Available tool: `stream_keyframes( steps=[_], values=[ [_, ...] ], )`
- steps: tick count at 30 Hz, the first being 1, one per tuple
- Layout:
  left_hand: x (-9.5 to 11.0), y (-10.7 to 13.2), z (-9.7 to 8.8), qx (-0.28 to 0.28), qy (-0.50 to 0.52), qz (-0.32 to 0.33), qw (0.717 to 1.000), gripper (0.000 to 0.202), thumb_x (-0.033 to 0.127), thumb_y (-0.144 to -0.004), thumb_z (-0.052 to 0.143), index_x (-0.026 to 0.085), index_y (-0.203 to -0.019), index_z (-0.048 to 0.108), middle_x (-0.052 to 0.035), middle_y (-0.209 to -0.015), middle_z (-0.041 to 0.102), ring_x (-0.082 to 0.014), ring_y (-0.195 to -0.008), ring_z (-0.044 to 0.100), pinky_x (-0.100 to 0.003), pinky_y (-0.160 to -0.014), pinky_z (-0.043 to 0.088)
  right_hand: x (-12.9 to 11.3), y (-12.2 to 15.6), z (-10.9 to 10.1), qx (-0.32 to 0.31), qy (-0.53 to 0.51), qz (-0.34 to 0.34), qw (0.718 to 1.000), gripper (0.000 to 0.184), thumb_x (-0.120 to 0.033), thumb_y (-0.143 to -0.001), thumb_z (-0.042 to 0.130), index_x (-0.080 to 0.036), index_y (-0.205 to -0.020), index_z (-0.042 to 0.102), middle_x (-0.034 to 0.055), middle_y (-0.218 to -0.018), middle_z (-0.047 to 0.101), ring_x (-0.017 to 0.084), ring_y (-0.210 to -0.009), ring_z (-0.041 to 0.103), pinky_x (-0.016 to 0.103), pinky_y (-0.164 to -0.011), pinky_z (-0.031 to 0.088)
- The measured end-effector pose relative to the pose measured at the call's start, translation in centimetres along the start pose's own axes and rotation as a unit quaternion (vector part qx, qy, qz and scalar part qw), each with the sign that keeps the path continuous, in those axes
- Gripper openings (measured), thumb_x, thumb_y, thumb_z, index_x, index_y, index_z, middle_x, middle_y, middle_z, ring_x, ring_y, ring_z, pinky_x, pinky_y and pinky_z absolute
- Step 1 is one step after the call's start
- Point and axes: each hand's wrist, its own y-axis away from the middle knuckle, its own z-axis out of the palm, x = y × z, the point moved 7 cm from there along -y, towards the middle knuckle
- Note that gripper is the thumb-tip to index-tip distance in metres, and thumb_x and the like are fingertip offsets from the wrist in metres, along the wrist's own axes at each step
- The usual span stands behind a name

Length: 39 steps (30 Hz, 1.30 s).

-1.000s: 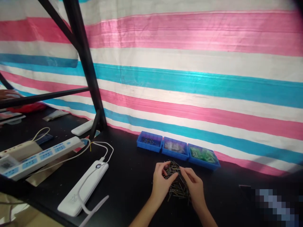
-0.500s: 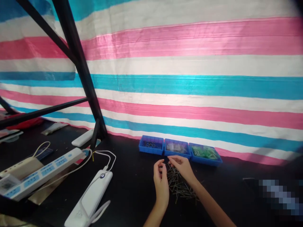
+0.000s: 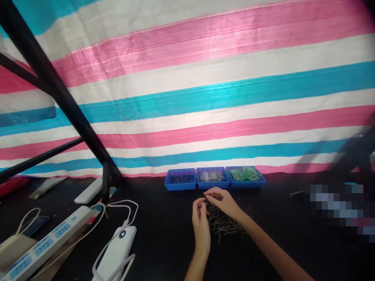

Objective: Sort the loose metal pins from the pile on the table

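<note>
A loose pile of thin, dark metal pins, like nails or screws (image 3: 222, 224), lies on the black table between and under my hands. My left hand (image 3: 200, 226) is at the pile's left edge, its fingers curled and closed toward the thumb. Over the pile's upper part, my right hand (image 3: 224, 201) pinches with its fingertips almost touching those of the left. Something small and dark shows between the fingertips, too small to name. Just behind stand a blue bin with dark pins (image 3: 180, 186), a blue bin with clear-white pieces (image 3: 213, 185) and a blue bin with green pieces (image 3: 246, 183).
On the left lie a white power bank (image 3: 117, 249) with a looped cable, a white power strip (image 3: 48, 242) and a white box (image 3: 88, 190). A black metal frame post (image 3: 79, 121) slants down to the table. Striped sheeting (image 3: 205, 128) hangs behind.
The camera view has tilted and shifted, so the bins now sit level. My hands stay over the pile, with the fingertips slightly closer together.
</note>
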Motion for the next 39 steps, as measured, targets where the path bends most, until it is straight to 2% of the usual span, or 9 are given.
stream_keyframes(
  steps=[3,6,10,14,19,27,35,39],
  values=[
    [-0.1,0.0,0.1,-0.014,-0.032,0.007,0.999,0.028,0.039,-0.084,0.043,0.019,-0.099,0.056,-0.0057,-0.090,0.056,-0.0165,-0.075,0.053,-0.028,-0.068,0.042,1.0,1.8,-3.0,0.032,0.074,-0.004,0.997,0.024,-0.035,-0.075,0.059,-0.018,-0.089,0.069,0.0068,-0.089,0.065,0.018,-0.080,0.060,0.032,-0.073,0.048],
    [-0.1,-0.2,-0.2,-0.015,-0.078,0.020,0.997,0.026,0.037,-0.079,0.051,0.021,-0.098,0.058,-0.0075,-0.098,0.057,-0.0225,-0.092,0.049,-0.035,-0.081,0.038,2.5,3.3,-4.8,0.018,0.192,0.039,0.980,0.036,-0.040,-0.069,0.064,-0.023,-0.101,0.065,0.0067,-0.101,0.061,0.023,-0.094,0.057,0.039,-0.084,0.041],
    [-0.2,-0.5,-0.3,-0.023,-0.164,0.045,0.985,0.026,0.034,-0.076,0.055,0.021,-0.097,0.062,-0.0094,-0.103,0.059,-0.0281,-0.105,0.042,-0.043,-0.093,0.029,3.7,4.4,-5.3,-0.015,0.322,0.067,0.944,0.049,-0.043,-0.063,0.067,-0.030,-0.110,0.059,0.0046,-0.112,0.055,0.026,-0.103,0.051,0.044,-0.090,0.033],
    [-1.2,-0.8,0.3,-0.049,-0.152,0.026,0.987,0.026,0.035,-0.075,0.056,0.022,-0.097,0.064,-0.0087,-0.100,0.061,-0.0261,-0.101,0.048,-0.039,-0.086,0.037,3.5,4.9,-4.6,-0.008,0.383,0.046,0.923,0.045,-0.042,-0.070,0.061,-0.030,-0.114,0.055,0.0051,-0.109,0.055,0.024,-0.100,0.052,0.041,-0.088,0.032],
    [-2.0,-0.7,1.3,-0.095,-0.111,-0.014,0.989,0.029,0.035,-0.078,0.053,0.019,-0.101,0.062,-0.0084,-0.100,0.063,-0.0189,-0.085,0.057,-0.030,-0.073,0.044,3.5,5.4,-4.1,0.008,0.402,0.039,0.915,0.054,-0.041,-0.074,0.057,-0.027,-0.125,0.045,0.0067,-0.113,0.054,0.024,-0.102,0.050,0.041,-0.089,0.032],
    [-2.5,-0.5,1.9,-0.117,-0.071,-0.066,0.988,0.031,0.034,-0.076,0.054,0.017,-0.100,0.061,-0.0063,-0.088,0.064,-0.0144,-0.069,0.058,-0.022,-0.055,0.043,3.3,5.3,-4.2,0.019,0.368,0.032,0.929,0.031,-0.032,-0.078,0.057,-0.028,-0.108,0.058,0.0038,-0.100,0.060,0.022,-0.096,0.053,0.040,-0.089,0.030],
    [-2.5,-0.2,2.5,-0.096,-0.052,-0.045,0.993,0.025,0.031,-0.074,0.055,0.017,-0.094,0.061,-0.0029,-0.078,0.060,-0.0138,-0.067,0.055,-0.024,-0.061,0.044,2.6,5.3,-3.9,0.005,0.365,0.017,0.931,0.010,-0.026,-0.079,0.055,-0.026,-0.087,0.062,0.0021,-0.089,0.064,0.021,-0.087,0.055,0.041,-0.086,0.030],
    [-2.4,-0.2,2.4,-0.082,-0.037,-0.038,0.995,0.023,0.031,-0.073,0.056,0.016,-0.089,0.063,-0.0039,-0.077,0.061,-0.0145,-0.065,0.054,-0.024,-0.059,0.043,2.3,5.3,-3.6,0.008,0.360,-0.003,0.933,0.012,-0.027,-0.081,0.053,-0.027,-0.090,0.062,0.0021,-0.090,0.064,0.021,-0.087,0.057,0.040,-0.087,0.030]
  ],
)
